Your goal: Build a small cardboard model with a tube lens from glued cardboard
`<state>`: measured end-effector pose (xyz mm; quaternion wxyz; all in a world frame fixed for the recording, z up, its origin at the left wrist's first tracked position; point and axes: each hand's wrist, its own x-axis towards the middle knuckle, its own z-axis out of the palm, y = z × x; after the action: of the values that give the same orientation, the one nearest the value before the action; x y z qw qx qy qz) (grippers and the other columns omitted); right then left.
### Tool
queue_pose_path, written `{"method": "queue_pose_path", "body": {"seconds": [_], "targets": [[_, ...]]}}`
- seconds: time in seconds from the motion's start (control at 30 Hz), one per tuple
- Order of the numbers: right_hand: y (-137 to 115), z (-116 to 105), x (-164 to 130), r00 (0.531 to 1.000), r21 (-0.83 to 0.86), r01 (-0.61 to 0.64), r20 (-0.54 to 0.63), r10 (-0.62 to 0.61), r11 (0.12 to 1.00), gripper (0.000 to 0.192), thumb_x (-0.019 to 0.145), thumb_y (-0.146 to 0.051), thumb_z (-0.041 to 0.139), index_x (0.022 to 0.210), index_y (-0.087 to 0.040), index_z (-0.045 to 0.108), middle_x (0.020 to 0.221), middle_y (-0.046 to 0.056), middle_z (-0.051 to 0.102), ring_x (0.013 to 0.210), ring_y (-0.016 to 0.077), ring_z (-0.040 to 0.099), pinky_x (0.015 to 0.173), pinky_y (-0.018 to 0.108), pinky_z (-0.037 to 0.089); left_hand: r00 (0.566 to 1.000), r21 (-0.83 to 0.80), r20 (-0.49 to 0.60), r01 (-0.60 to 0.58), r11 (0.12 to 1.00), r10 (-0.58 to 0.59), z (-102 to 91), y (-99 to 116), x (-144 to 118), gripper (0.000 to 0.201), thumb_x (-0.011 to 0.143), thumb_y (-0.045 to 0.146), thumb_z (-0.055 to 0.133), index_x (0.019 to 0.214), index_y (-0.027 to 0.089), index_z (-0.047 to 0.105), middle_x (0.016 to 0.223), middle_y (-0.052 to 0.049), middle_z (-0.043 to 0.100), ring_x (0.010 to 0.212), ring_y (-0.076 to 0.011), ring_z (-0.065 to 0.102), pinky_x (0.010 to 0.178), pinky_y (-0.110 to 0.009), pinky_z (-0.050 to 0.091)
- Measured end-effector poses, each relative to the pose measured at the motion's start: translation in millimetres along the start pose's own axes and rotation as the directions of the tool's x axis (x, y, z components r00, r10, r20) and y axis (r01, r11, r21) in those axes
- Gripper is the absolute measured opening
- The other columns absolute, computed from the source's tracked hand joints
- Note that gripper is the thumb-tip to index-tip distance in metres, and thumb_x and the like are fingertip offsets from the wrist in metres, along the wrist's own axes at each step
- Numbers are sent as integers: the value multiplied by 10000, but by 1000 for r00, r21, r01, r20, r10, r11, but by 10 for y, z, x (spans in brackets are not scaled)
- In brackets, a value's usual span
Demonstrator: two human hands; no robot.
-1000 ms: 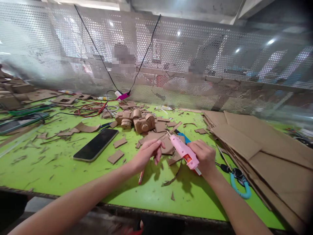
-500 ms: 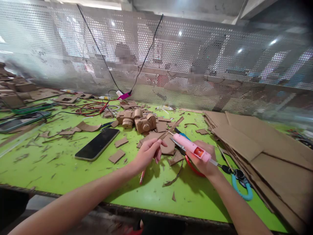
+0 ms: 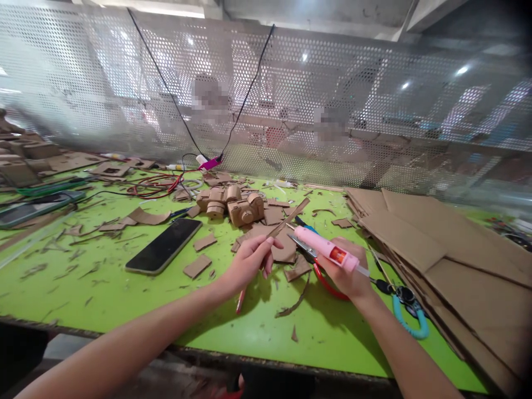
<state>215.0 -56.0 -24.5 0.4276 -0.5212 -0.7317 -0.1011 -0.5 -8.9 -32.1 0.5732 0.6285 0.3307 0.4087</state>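
Left hand [image 3: 250, 260] pinches cardboard strip [image 3: 291, 216]; right hand's [image 3: 347, 271] fingers grip pink glue gun [image 3: 322, 245]. Advised: steady strip, skin clear of nozzle [image 3: 290, 226].

The 2 bare forearms [image 3: 149, 324] are slim, tapering to 2 bare hands [image 3: 246, 265] with slender fingers [image 3: 268, 257].

Dark phone [image 3: 164, 245], perforated screen [image 3: 145, 119]

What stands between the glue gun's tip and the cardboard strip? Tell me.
Nothing visible: the glue gun in the right hand has its tip close by the cardboard strip; the scissors show beside the gun, not between.
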Motion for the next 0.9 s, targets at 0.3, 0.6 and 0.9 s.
{"method": "queue_pose_path", "body": {"seconds": [0.3, 0.6, 0.9], "targets": [[39, -21, 12, 998, 24, -49, -49, 50, 999, 322, 708, -206, 581, 510, -221, 327, 486, -49, 406, 467, 116, 374, 484, 256, 278, 1000, 28, 10, 18, 999, -19, -5, 13, -13, 375, 864, 474, 457, 873, 124, 592, 432, 53, 509, 385, -89, 465, 426, -198, 382], [70, -29, 35, 993, -60, -68, -98, 62, 996, 317, 712, -203, 537, 498, -223, 304, 476, -41, 396, 462, 113, 359, 478, 254, 263, 999, 32, 7, 42, 999, -43, 20, 26, -37, 369, 856, 480, 467, 851, 134, 595, 434, 55, 503, 380, -83, 456, 422, -190, 362], [121, -64, 55, 973, -48, -169, -168, 159, 984, 274, 680, -196, 533, 508, -221, 321, 471, -39, 409, 444, 108, 360, 455, 242, 263, 999, 39, 19, 44, 998, -44, 18, 6, -33, 362, 859, 468, 462, 857, 130, 592, 431, 53, 508, 373, -82, 452, 416, -191, 358]]}}
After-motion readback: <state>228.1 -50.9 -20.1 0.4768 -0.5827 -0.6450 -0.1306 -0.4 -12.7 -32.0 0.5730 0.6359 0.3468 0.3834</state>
